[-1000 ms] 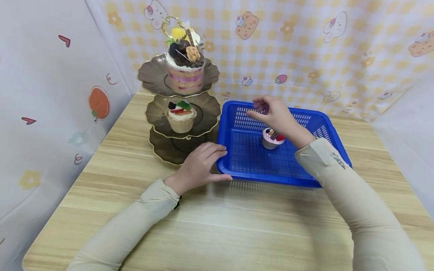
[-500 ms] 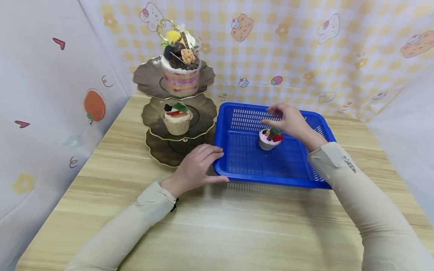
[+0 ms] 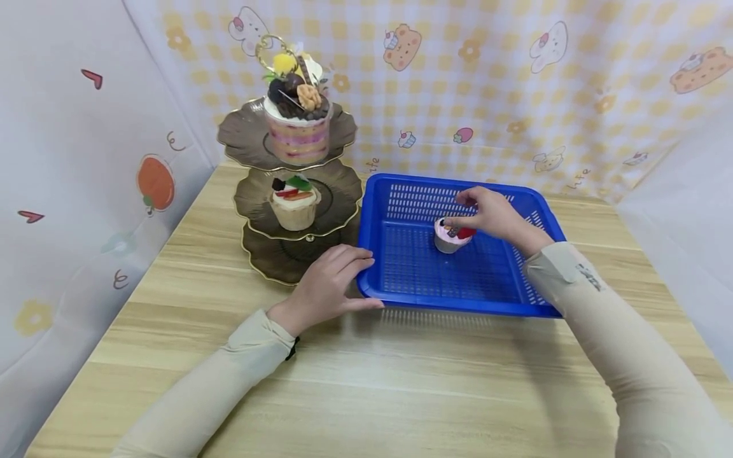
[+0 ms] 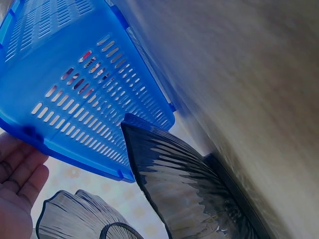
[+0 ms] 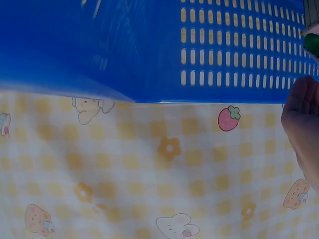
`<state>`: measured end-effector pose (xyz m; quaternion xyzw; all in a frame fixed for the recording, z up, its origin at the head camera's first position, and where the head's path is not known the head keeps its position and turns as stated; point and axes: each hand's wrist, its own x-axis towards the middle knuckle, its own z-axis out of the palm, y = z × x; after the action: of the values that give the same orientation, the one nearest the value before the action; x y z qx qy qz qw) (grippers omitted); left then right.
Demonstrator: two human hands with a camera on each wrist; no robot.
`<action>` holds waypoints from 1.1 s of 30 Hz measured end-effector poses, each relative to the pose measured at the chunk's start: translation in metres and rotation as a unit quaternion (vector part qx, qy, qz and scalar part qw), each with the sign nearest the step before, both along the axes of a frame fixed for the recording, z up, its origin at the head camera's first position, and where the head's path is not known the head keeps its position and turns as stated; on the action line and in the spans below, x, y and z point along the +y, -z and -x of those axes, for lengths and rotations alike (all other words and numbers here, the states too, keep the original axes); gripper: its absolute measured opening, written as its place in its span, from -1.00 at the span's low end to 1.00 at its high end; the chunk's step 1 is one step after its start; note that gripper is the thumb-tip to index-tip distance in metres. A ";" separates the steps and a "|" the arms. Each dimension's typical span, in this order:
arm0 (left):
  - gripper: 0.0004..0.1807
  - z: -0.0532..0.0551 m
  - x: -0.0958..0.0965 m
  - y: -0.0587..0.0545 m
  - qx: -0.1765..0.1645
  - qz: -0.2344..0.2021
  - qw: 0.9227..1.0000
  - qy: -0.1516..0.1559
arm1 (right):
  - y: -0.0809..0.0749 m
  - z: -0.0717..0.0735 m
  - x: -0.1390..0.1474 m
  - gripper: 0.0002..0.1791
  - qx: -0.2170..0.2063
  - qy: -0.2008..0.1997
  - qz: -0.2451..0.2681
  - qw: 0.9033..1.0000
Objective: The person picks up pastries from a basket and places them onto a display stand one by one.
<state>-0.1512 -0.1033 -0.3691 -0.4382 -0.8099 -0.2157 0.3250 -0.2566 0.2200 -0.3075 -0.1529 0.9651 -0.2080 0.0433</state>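
A small cupcake with pink cream and fruit on top stands inside a blue plastic basket. My right hand hovers over it, thumb and fingers apart; the thumb overlaps the topping in the head view. In the right wrist view only part of that hand shows, near a green leaf of the topping. My left hand touches the basket's near left corner, fingers at the side rim and thumb stretched along the front rim. Its fingers appear beside the rim in the left wrist view.
Left of the basket stands a three-tiered brown stand with gold scalloped edges. A layered cake cup sits on its top tier, a fruit cupcake on the middle one. Behind the wooden table hangs a checked curtain.
My right hand has moved right, then lowered toward the pink cupcake, its thumb now over the topping. The left hand stays at the basket corner; the head view has shifted slightly.
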 end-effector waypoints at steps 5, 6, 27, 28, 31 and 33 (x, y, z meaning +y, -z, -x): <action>-0.25 0.000 -0.001 0.000 -0.001 -0.004 1.000 0.000 | 0.003 0.002 -0.003 -0.26 -0.013 -0.009 -0.022 1.000; -0.25 0.000 -0.001 0.000 -0.001 -0.003 1.000 0.000 | 0.003 0.002 -0.003 -0.26 -0.016 -0.009 -0.026 0.999; -0.25 -0.001 -0.002 0.000 0.002 -0.005 1.000 0.006 | 0.020 0.000 -0.001 -0.46 -0.016 -0.056 -0.083 0.995; -0.25 -0.001 -0.002 0.000 0.003 -0.004 1.000 0.007 | 0.020 0.000 -0.001 -0.47 -0.017 -0.055 -0.084 0.995; -0.24 -0.001 -0.002 -0.001 0.005 -0.003 1.000 0.008 | 0.021 0.000 -0.002 -0.48 -0.022 -0.051 -0.087 0.995; -0.24 0.000 -0.001 -0.001 0.006 -0.003 1.000 0.009 | 0.021 -0.001 -0.002 -0.50 -0.023 -0.051 -0.088 0.995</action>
<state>-0.1508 -0.1046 -0.3684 -0.4459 -0.8033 -0.2185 0.3289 -0.2559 0.2182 -0.3286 -0.1926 0.9694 -0.1233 0.0895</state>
